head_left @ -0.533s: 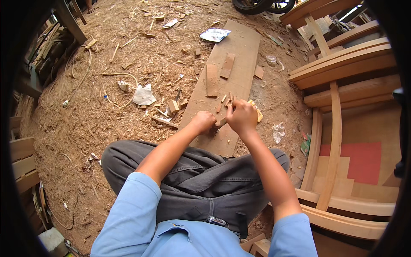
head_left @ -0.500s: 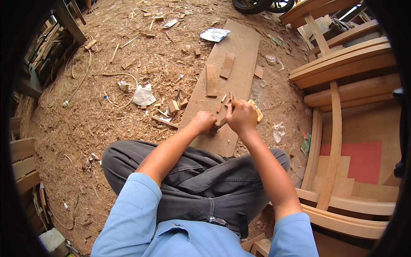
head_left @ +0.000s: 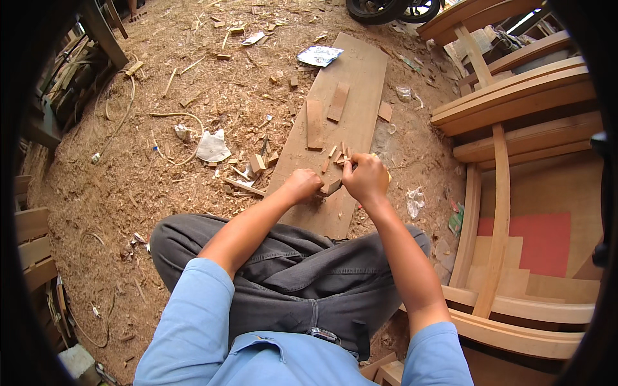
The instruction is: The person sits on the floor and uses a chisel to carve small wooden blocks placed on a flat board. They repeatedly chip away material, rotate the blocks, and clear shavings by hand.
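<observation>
My left hand is closed in a fist low over the long board, at the end of a small wood block that it seems to hold. Just to the right, my right hand is wrapped around a yellow-handled tool; only a bit of the handle shows past the knuckles, and its working end is hidden. Thin wood offcuts lie on the board beyond my hands. Farther up it rest two flat wood pieces, one at the left and another beside it.
Wood shavings cover the ground. A pale cable and a white scrap lie left of the board. Wooden frames stand close on my right. A printed packet overlaps the board's far end; a wheel is beyond.
My right hand has turned slightly, and much less of the yellow handle shows now. The left hand stays at the block. The whole view has shifted a little.
</observation>
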